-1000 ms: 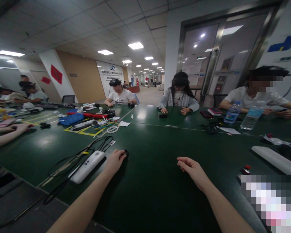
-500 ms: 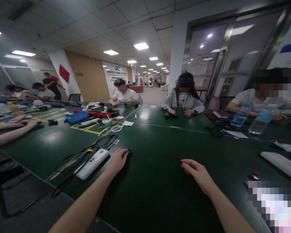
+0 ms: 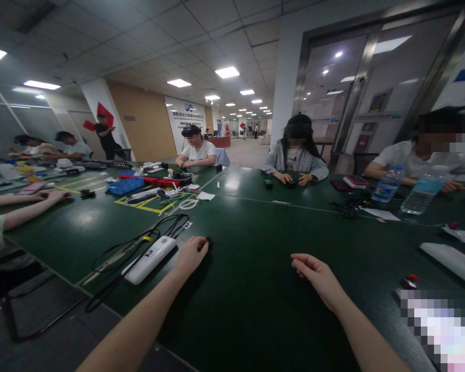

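**Your left hand (image 3: 194, 254) keeps the pinch, your right hand (image 3: 315, 274) is free**

In the last second, your two hands have almost not changed; mainly your view has turned a little. Your left thumb and fingers stay around a small black object (image 3: 210, 241), which shows just past the fingertips, so I judge the handling is at the same point. Its exact shape is too small to tell, and I cannot say whether it touches the counter. Your right hand is half curled and grasps nothing that I can see, well apart from the object.

Across from you, a co-worker in a pale striped shirt (image 3: 273, 156) has moved one hand off a small green-and-black box (image 3: 268, 184).

The dark green, shiny counter (image 3: 248, 299) carries a white oblong plastic case marked "2" (image 3: 151, 261), just beside your left hand, with thin black cables (image 3: 170, 227) near. Farther are a blue plastic tray (image 3: 126, 185) and two clear plastic bottles (image 3: 418, 195). Behind, the room has lit ceiling panels (image 3: 227, 72) and a metal-framed glass door (image 3: 333, 93).
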Tool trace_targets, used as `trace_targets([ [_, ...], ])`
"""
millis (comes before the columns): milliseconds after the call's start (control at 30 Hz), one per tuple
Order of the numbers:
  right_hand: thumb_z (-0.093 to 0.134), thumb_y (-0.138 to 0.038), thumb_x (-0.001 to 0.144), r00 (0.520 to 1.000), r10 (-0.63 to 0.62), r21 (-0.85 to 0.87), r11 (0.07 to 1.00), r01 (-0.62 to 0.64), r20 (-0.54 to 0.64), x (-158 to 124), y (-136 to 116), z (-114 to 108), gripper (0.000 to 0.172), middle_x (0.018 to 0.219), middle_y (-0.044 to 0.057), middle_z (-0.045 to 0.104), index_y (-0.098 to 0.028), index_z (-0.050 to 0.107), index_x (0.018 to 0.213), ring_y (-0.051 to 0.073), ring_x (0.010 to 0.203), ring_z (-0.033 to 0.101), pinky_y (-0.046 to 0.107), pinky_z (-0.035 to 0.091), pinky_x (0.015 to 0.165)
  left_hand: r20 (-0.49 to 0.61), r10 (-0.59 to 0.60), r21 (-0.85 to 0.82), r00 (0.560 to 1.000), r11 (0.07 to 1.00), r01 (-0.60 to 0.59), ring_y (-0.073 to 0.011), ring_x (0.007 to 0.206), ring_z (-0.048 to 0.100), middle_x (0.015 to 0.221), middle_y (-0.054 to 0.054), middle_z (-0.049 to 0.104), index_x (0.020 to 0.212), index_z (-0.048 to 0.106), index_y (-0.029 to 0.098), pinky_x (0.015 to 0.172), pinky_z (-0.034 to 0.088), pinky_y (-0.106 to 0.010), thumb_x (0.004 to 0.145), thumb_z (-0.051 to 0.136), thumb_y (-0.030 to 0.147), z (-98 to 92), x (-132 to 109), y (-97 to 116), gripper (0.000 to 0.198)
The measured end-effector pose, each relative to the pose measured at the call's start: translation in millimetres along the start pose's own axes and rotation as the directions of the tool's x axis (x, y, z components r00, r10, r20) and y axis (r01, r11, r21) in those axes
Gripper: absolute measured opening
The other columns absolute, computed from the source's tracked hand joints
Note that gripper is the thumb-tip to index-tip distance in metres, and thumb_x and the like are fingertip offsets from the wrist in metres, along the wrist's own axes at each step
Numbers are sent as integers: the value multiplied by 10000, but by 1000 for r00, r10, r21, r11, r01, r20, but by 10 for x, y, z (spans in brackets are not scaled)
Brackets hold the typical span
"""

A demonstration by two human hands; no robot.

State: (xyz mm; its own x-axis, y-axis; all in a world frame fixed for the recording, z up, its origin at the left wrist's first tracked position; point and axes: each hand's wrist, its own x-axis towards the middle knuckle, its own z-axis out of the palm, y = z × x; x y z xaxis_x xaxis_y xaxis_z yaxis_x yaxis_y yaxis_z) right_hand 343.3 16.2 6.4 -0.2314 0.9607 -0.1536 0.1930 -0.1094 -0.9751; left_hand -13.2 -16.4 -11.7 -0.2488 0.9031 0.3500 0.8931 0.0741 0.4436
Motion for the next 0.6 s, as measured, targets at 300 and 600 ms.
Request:
trace_targets([
  [300,588,-412,654,1000,-4,-14,1000,4,9,11,16,-4,346,856,34,611,-224,613,944,189,779,537,317,437,717,-9,27,6,1000,1000,-27,-147,735,567,869,-44,566,845,590,187,714,454,-272,776,436,306,23,-19,24,207],
  [600,604,-397,641,1000,12,2,1000,-12,-3,12,10,-13,333,833,29,620,-236,626,931,197,773,539,340,437,723,-18,22,43,1000,999,-21,-168,836,553,902,-60,541,859,552,168,777,425,-286,785,416,226,52,10,-20,165],
])
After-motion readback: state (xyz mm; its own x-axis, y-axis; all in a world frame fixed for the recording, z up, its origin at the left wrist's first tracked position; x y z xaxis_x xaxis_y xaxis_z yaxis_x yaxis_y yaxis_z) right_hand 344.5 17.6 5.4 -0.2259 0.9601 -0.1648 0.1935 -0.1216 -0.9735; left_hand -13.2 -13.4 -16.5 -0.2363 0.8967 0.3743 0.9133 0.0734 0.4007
